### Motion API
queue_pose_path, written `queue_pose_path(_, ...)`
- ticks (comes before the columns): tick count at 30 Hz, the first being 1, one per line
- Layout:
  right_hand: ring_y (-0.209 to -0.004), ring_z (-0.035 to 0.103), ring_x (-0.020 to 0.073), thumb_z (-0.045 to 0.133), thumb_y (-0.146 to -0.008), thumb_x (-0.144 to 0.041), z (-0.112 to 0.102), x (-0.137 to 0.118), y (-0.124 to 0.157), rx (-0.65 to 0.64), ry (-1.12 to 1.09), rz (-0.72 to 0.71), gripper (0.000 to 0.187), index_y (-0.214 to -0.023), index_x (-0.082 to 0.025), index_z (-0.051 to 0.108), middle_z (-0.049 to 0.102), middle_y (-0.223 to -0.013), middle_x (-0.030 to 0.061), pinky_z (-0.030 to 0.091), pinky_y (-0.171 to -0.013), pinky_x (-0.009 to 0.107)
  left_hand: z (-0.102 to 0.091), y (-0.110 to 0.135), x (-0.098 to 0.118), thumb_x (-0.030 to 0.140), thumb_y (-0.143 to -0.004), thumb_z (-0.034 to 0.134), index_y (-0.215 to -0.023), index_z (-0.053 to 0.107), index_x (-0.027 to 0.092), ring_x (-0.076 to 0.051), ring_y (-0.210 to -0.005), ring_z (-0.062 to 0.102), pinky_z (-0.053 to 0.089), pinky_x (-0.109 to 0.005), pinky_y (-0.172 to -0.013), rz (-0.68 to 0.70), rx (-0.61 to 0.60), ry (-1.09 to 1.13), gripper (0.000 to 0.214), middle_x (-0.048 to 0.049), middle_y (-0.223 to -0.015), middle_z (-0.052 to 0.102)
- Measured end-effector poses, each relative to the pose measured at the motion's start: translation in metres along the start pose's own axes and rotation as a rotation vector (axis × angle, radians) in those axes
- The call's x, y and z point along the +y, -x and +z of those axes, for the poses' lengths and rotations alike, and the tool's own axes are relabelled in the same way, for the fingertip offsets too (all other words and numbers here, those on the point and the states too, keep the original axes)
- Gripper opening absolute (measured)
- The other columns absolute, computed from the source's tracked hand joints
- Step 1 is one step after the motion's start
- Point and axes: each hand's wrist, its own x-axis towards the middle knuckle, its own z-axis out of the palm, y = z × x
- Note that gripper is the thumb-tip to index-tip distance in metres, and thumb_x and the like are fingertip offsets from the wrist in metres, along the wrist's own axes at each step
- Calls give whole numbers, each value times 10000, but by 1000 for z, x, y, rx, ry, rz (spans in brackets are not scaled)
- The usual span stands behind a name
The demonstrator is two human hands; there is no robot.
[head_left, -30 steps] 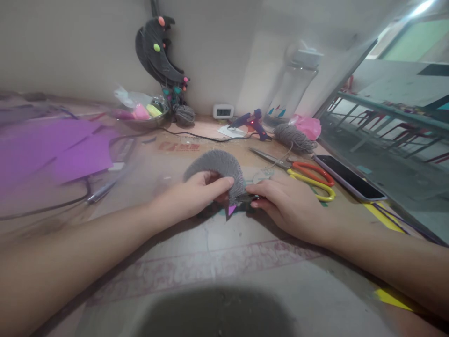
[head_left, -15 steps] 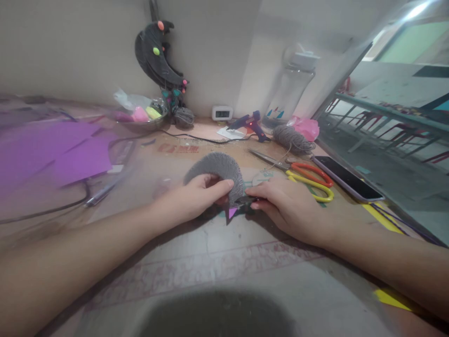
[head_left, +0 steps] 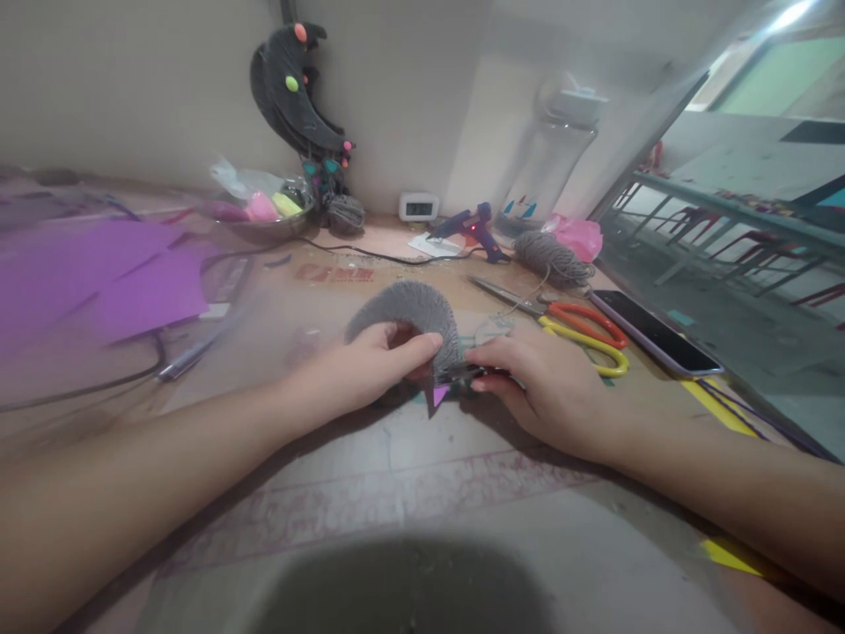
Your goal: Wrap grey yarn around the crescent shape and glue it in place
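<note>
A crescent wrapped in grey yarn (head_left: pixel 413 299) is pinched between the thumb and fingers of my left hand (head_left: pixel 389 357). Its lower tip points down and shows a small purple patch (head_left: pixel 439 395). My right hand (head_left: pixel 528 379) is closed around a small dark tool (head_left: pixel 466 372), which resembles thread snips. The tool's end meets the crescent near its lower tip; my fingers cover much of it. Just beyond my right hand lie scissors (head_left: pixel 584 326) with one orange and one yellow handle.
A blue glue gun (head_left: pixel 479 231), a grey yarn bundle (head_left: pixel 551 258) and a clear bottle (head_left: pixel 547 167) are at the back. A phone (head_left: pixel 657 330) lies right. Purple sheets (head_left: pixel 132 282) spread left. A dark crescent decoration (head_left: pixel 287 97) hangs by the wall.
The view has shifted very slightly. Both hands keep their hold, and the dark tool stays at the crescent's lower end with hardly any movement.
</note>
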Motion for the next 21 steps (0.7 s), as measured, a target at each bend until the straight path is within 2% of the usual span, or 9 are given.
queue_pose_path(8, -699, 603, 178, 464, -983, -313, 1, -1, -1, -43, 30, 34, 255, -959, -147, 656, 678, -758, 57, 388, -611, 274, -1, 0, -4, 557, -734, 600, -787, 658, 220, -199, -646, 582, 377, -277, -539, -24, 38, -17, 346, -28, -711, 684)
queue_pose_path(15, -677, 597, 171, 439, -995, -317, 2, -2, -3, -53, 18, 53, 280, -943, -154, 661, 677, -738, 53, 374, -598, 270, 0, 0, 0, 557, -764, 571, -739, 650, 211, -178, -620, 573, 378, -272, -535, -17, -2, -37, 356, -22, -696, 674)
queue_pose_path(21, -666, 597, 173, 480, -979, -291, 3, -1, -2, -59, 17, 37, 236, -946, -134, 653, 676, -730, 52, 368, -592, 269, 0, -2, -5, 526, -750, 597, -818, 660, 218, -192, -638, 583, 376, -276, -531, -17, 11, 18, 322, -27, -694, 669)
